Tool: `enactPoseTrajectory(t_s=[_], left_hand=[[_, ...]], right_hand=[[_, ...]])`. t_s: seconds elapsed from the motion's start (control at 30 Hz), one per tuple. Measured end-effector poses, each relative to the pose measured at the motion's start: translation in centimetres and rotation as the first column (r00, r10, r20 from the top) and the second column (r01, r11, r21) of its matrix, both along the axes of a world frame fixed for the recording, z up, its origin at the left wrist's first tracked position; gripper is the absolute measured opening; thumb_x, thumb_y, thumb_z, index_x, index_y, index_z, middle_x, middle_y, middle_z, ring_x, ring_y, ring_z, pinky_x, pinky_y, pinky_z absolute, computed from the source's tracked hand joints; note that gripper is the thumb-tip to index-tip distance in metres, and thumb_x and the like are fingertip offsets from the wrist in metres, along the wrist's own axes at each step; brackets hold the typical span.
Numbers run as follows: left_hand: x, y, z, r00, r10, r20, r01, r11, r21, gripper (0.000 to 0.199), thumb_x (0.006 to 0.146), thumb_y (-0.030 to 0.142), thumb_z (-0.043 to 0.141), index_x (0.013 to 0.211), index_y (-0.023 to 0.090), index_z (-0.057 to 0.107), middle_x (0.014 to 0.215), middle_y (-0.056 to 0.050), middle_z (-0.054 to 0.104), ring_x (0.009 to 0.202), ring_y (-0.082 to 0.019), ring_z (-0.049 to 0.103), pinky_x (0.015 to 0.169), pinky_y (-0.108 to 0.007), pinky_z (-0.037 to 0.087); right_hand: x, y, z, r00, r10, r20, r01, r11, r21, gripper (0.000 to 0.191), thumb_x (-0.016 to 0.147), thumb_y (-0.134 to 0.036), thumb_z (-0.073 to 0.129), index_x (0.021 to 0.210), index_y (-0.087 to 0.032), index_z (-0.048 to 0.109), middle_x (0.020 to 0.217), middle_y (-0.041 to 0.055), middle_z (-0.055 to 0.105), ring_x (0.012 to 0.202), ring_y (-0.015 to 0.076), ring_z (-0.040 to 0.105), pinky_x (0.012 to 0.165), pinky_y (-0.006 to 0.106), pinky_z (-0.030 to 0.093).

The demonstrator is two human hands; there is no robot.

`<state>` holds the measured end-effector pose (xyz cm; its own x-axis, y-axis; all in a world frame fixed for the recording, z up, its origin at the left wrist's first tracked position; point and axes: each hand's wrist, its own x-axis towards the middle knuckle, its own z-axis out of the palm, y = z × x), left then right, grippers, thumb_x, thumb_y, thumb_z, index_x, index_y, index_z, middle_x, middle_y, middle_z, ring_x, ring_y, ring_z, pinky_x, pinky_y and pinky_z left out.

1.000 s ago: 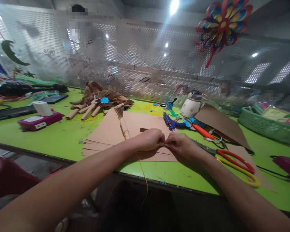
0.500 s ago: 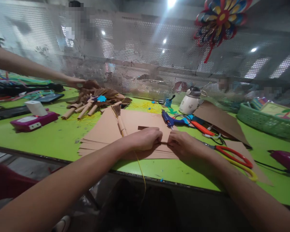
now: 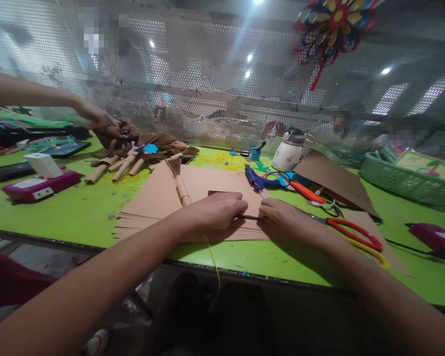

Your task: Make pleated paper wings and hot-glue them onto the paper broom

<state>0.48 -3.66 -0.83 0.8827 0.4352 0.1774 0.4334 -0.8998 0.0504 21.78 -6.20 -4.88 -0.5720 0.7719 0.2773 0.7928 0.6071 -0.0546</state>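
Between my two hands runs a thin dark brown strip (image 3: 251,217), low over a stack of tan paper sheets (image 3: 144,198). My left hand (image 3: 224,210) is closed on the strip's left end, and my right hand (image 3: 278,213) pinches its right end. Another flat brown strip lies just behind my left hand, partly hidden by it. A rolled paper piece with a fringed top (image 3: 181,185) rests on the sheets left of my left hand, with a yellow string (image 3: 214,262) hanging over the table edge. Behind my right hand lies a blue glue gun (image 3: 257,180).
Orange and yellow scissors (image 3: 356,235) lie right of my right hand. Further back are a white bottle (image 3: 288,151), brown paper (image 3: 330,178) and a green basket (image 3: 408,185). At the left, another person's hand (image 3: 100,121) touches a pile of brown paper bundles (image 3: 159,143).
The other person's hand has shifted left over the brown bundles. The whole view has moved slightly. My hands keep nearly the same place and hold on the strip.
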Motion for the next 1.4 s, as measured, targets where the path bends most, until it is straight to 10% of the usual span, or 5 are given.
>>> enactPoseTrajectory(t_s=[0.37,0.53,0.9,1.17,1.4], left_hand=[[0.3,-0.2,-1.2,0.997,-0.044,0.057,0.033,0.983,0.182,0.018,0.08,0.026,0.046,0.075,0.016,0.06,0.076,-0.006,0.055,0.069,-0.018,0.052,0.061,-0.029,0.037],[0.5,1.6,-1.1,0.967,0.141,0.214,-0.109,0.982,-0.155,0.02,0.076,0.025,0.046,0.07,0.015,0.063,0.071,-0.005,0.06,0.066,-0.016,0.051,0.059,-0.026,0.035],[-0.4,2.0,0.3,0.957,0.083,0.277,0.168,0.619,-0.767,0.038,0.084,0.045,0.043,0.075,0.013,0.062,0.071,-0.004,0.066,0.063,-0.013,0.057,0.059,-0.022,0.041],[0.2,2.4,-0.3,0.925,0.101,0.367,0.137,0.812,-0.568,0.03,0.086,0.036,0.045,0.094,0.015,0.064,0.068,-0.001,0.064,0.059,-0.011,0.053,0.055,-0.02,0.037],[0.3,2.1,-0.2,0.89,0.13,0.437,0.038,0.934,-0.355,0.024,0.087,0.032,0.045,0.091,0.016,0.063,0.067,-0.001,0.066,0.054,-0.009,0.052,0.056,-0.02,0.037]], right_hand=[[-0.3,-2.1,-0.3,1.0,0.015,-0.026,-0.01,0.987,0.163,0.014,0.083,-0.01,0.046,0.074,-0.017,0.054,0.081,0.0063,0.052,0.077,0.0177,0.047,0.066,0.03,0.039],[-0.7,-1.7,-0.2,1.0,-0.012,-0.007,0.013,0.958,0.288,0.01,0.079,-0.009,0.05,0.073,-0.016,0.053,0.079,0.0072,0.051,0.077,0.02,0.044,0.067,0.033,0.041],[-1.1,-2.2,0.1,0.993,0.025,-0.116,0.027,0.902,0.43,0.026,0.084,-0.003,0.039,0.096,-0.016,0.058,0.091,0.0113,0.053,0.084,0.0231,0.045,0.074,0.04,0.045],[-0.8,-1.9,3.9,0.7,-0.142,-0.7,0.024,0.984,-0.175,0.043,0.076,-0.012,0.053,0.118,-0.02,0.052,0.107,0.0095,0.058,0.097,0.0212,0.056,0.078,0.037,0.049],[-1.4,0.0,4.9,0.731,-0.217,-0.647,-0.066,0.921,-0.383,0.022,0.074,-0.034,0.065,0.084,-0.015,0.068,0.072,0.0035,0.064,0.066,0.0147,0.059,0.061,0.029,0.048]])
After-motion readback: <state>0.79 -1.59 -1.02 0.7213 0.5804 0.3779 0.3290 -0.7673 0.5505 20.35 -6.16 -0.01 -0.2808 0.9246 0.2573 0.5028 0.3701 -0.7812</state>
